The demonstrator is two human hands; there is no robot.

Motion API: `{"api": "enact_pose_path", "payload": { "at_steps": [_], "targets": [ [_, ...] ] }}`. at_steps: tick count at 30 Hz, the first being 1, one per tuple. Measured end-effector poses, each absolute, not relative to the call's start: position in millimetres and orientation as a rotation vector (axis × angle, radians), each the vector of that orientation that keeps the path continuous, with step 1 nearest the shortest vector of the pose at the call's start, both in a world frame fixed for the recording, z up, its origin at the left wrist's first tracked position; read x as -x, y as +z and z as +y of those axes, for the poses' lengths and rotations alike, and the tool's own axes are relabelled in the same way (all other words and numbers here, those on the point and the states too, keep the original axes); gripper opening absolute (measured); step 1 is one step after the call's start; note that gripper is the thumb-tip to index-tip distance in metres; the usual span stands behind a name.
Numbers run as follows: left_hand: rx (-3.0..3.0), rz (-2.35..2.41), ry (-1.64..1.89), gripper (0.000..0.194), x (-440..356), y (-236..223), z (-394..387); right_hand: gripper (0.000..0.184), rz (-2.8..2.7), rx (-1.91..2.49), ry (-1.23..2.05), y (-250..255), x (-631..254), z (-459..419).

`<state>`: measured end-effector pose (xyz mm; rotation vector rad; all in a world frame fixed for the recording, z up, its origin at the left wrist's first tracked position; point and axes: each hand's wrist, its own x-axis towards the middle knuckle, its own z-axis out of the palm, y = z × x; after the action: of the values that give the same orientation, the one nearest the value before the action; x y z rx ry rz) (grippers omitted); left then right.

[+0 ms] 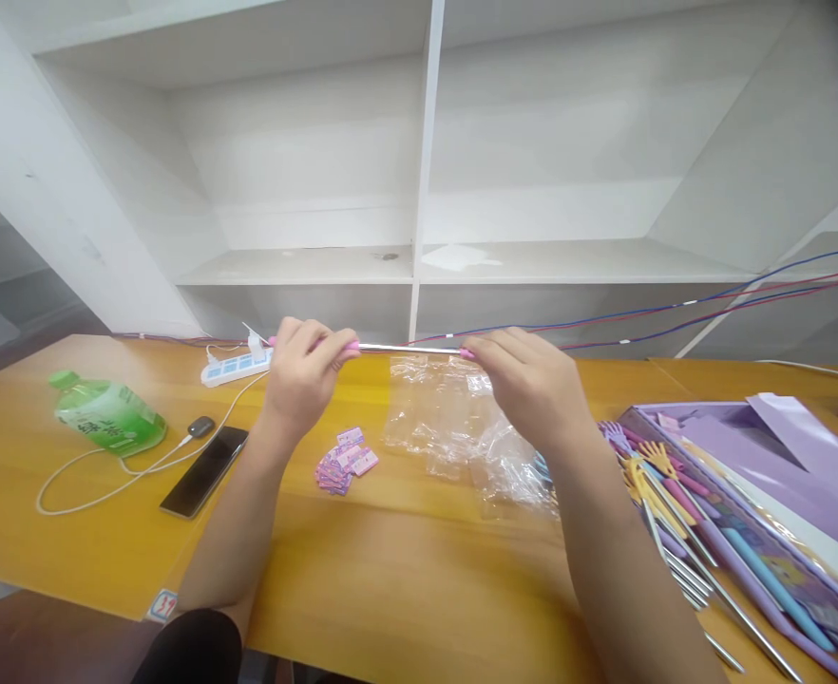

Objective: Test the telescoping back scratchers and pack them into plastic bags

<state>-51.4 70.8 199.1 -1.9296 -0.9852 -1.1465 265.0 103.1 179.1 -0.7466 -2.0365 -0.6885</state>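
Note:
My left hand point(303, 372) is closed around the pink grip of a back scratcher point(411, 349), its thin metal rod stretched level between my hands. At the rod's other end, my right hand point(529, 380) is closed on a pink part and hides most of it. Below the rod, clear plastic bags point(437, 418) lie crumpled on the table. A small pile of pink and purple cards point(344, 462) sits between my forearms. To the right, partly behind my right forearm, several back scratchers point(676, 503) with hand-shaped heads in yellow, purple and pink lie heaped.
A purple box point(804, 465) stands on the right of the wooden table point(405, 589). On the left are a green bottle point(109, 413) on its side, a phone point(205, 472), a white cable and a power strip point(236, 368). White shelving point(419, 171) rises behind; cables run along its base.

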Motion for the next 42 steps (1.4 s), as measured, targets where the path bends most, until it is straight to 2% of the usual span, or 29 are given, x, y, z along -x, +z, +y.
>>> {"api": "enact_pose_path", "payload": {
  "at_steps": [7, 12, 17, 24, 31, 36, 42],
  "targets": [
    [1.852, -1.066, -1.181, 0.022, 116, 213, 79, 0.028, -1.958, 0.851, -0.618, 184, -332, 126],
    [1.856, -1.105, -1.165, 0.027, 115, 210, 80, 0.026, -1.924, 0.884, -0.537, 184, -349, 127],
    [1.854, -1.039, -1.194, 0.022, 114, 209, 80, 0.025, -1.929, 0.863, -0.528, 184, -346, 125],
    [1.814, -1.036, -1.267, 0.026, 124, 217, 71, 0.028, -1.906, 0.892, -0.500, 186, -352, 126],
    [1.731, -1.083, -1.268, 0.028, 160, 220, 64, 0.022, -1.684, 0.861, -0.544, 179, -409, 135],
    [1.764, -1.043, -1.290, 0.027, 180, 218, 64, 0.026, -1.513, 1.035, -0.631, 169, -461, 143],
    [1.773, -1.098, -1.295, 0.029, 187, 213, 69, 0.024, -1.527, 0.978, -0.630, 165, -466, 144]
  ]
}}
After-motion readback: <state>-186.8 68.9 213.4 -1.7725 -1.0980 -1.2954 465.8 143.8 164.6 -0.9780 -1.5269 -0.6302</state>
